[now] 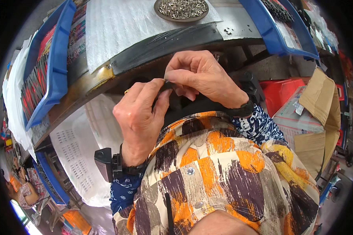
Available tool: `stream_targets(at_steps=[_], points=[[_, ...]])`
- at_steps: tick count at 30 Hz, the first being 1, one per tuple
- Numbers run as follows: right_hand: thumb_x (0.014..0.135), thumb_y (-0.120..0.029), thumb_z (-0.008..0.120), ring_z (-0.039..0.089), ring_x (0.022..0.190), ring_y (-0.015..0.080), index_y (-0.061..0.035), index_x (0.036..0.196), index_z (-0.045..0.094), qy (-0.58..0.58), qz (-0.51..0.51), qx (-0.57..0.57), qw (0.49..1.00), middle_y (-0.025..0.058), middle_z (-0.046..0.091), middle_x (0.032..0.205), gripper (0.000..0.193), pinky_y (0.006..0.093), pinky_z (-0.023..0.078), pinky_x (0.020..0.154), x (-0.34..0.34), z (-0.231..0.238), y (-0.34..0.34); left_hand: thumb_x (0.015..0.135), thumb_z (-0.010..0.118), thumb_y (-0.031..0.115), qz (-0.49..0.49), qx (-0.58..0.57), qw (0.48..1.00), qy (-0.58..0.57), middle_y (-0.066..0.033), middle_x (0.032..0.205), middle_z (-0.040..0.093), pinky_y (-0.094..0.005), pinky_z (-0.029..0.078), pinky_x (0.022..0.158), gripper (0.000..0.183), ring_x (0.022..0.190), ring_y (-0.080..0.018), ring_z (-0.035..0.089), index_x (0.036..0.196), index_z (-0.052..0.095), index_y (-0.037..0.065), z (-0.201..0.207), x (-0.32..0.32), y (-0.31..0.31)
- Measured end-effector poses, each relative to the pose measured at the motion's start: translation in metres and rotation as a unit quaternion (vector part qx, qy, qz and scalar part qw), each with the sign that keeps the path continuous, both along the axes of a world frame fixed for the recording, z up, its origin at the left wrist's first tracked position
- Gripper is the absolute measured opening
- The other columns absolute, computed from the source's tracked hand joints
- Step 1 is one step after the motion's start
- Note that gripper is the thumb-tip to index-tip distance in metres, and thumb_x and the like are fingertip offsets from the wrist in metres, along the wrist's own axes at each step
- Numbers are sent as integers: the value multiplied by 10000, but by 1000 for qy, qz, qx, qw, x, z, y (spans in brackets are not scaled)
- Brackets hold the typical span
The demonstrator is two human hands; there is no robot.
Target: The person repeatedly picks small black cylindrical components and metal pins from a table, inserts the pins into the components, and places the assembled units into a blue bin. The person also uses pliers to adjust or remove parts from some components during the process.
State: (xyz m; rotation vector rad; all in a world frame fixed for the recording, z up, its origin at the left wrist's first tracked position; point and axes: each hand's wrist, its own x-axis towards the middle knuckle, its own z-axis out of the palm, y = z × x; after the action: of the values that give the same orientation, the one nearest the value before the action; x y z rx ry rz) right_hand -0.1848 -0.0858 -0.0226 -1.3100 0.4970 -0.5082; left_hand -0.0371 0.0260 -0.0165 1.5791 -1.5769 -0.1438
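Both of my hands meet in front of my body, just off the near edge of the bench. My left hand (139,113) is closed in a pinch on a small dark piece (168,85), whose kind is too small to tell. Close against it, my right hand (204,76) curls with its thumb and forefinger pressed together at the left fingertips. Whatever lies between the right fingers is hidden. Beyond the hands, a round dish (159,14) holds a heap of small shiny metal pins (182,8).
White foam sheeting (117,31) covers part of the bench, beside a black edge strip (164,45). Blue bins, one left (59,84) and one right (273,44), hold dark parts. Below are a white basket (72,147), a red container (278,92) and a cardboard box (317,113). Another person (29,192) sits far left.
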Motion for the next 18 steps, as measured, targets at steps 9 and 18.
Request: stream_targets(at_steps=[9,18], points=[[902,-118,645,498,518,23,8,842,608,-28,-65,-16,997,10,578,648,144,169,378,419,6,-5,5,688,734,-6,6,-19,999,-27,-108,745,607,-339,469,573,247,634,-270,592,921,671,45,-1,-3,-8],[829,-62,675,589,707,118,-4,931,673,70,-206,-527,821,53,649,833,118,239,458,618,-10,16,-60,696,753,-29,23,-33,999,1,-118,734,625,-307,476,549,243,610,-248,610,921,671,15,10,7,-20]])
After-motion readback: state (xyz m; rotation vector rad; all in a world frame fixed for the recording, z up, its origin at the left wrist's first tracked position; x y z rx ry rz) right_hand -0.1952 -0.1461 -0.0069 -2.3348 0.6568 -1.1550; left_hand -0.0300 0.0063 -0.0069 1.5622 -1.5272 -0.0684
